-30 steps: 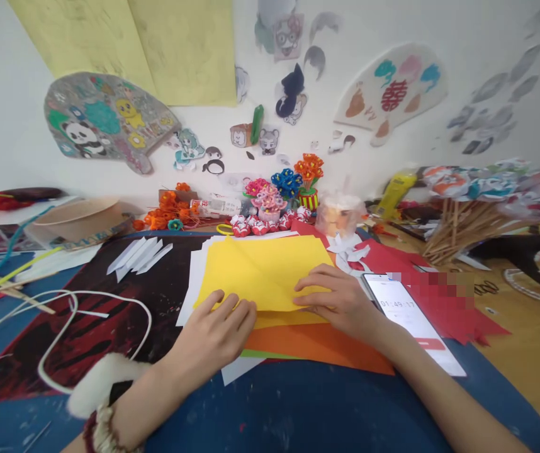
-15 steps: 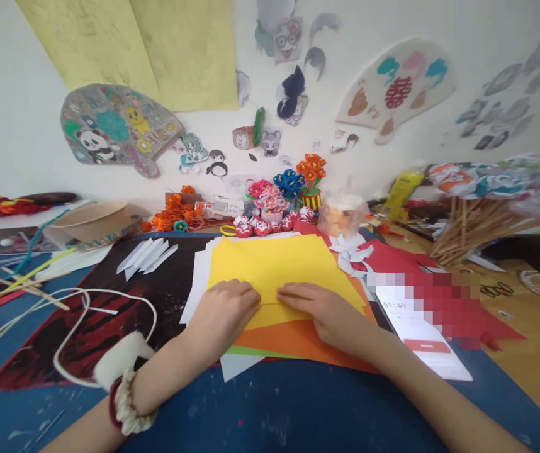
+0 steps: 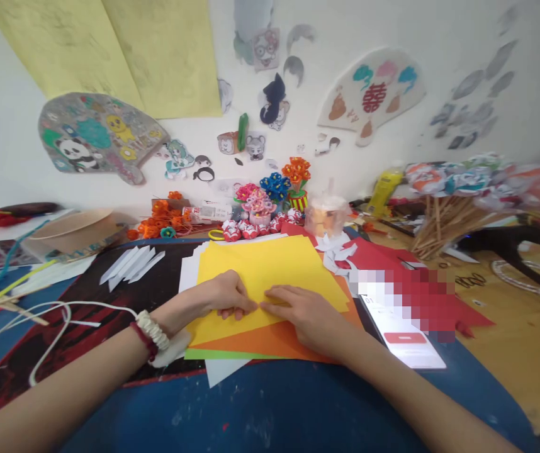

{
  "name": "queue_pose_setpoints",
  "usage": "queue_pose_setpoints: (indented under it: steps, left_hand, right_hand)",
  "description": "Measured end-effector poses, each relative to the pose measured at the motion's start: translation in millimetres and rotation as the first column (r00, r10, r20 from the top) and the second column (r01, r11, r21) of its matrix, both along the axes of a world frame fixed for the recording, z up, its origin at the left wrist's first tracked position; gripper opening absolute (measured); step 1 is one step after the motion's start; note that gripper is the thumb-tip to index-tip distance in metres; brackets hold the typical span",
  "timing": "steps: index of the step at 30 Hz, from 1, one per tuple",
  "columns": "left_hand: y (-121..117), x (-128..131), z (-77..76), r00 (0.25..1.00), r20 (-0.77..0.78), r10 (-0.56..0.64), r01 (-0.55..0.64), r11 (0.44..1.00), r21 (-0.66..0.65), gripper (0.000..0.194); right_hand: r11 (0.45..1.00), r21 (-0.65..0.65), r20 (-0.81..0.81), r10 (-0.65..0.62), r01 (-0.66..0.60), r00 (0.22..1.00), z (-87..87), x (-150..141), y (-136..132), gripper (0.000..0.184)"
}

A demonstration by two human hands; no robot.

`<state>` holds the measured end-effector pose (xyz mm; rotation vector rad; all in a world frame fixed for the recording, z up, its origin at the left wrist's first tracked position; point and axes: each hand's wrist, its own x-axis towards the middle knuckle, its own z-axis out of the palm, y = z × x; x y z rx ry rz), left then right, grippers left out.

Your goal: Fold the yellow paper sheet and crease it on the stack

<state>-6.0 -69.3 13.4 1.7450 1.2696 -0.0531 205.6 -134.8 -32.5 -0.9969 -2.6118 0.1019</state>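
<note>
A sheet of yellow paper (image 3: pixel 270 258) tops a stack with orange paper (image 3: pixel 263 338), green paper (image 3: pixel 218 355) and white paper (image 3: pixel 223 371) showing at its near edge. My left hand (image 3: pixel 227 294) is on the yellow sheet, its fingers curled under and the thumb and forefinger drawn together at a point on the paper. Whether anything is pinched there I cannot make out. Just to the right, my right hand (image 3: pixel 303 311) lies on the sheet, fingers stretched out flat towards the left fingertips.
Folded white paper strips (image 3: pixel 131 265) lie on a dark mat left of the stack. A white cable (image 3: pixel 62 305) loops near my left arm. To the right are a lit phone (image 3: pixel 405 333) and red paper (image 3: pixel 393 264). Handmade flowers (image 3: pixel 274 189) and a lidded cup (image 3: pixel 327 215) stand behind.
My left hand has turned, its fingers now curled with the tips drawn together instead of pressing beside the right hand. The right hand stays flat on the paper. The view has swung right.
</note>
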Motion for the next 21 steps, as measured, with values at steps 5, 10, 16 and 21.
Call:
queue_pose_setpoints:
  steps: [5, 10, 16, 21]
  left_hand:
    - [1.8, 3.6, 8.8, 0.999, -0.037, 0.027, -0.031, 0.995, -0.090, 0.022]
    - [4.3, 3.2, 10.1, 0.998, -0.062, 0.006, -0.013, 0.994, -0.112, 0.020]
    - [6.1, -15.1, 11.1, 0.996, -0.077, -0.034, 0.026, 0.994, -0.104, 0.021]
    - [5.6, -33.8, 14.3, 0.994, -0.105, -0.021, 0.008, 0.992, -0.128, 0.023]
  right_hand:
    - [0.999, -0.026, 0.021, -0.021, 0.021, 1.000, 2.9, -1.0, -1.3, 0.053]
    - [0.998, -0.059, 0.010, -0.026, 0.027, 1.000, 2.1, -0.2, -1.5, 0.055]
    - [0.998, -0.066, 0.008, -0.017, 0.017, 1.000, 0.6, 1.4, -1.5, 0.056]
    - [0.996, -0.087, -0.025, -0.029, 0.027, 0.999, -4.7, 2.5, -1.7, 0.060]
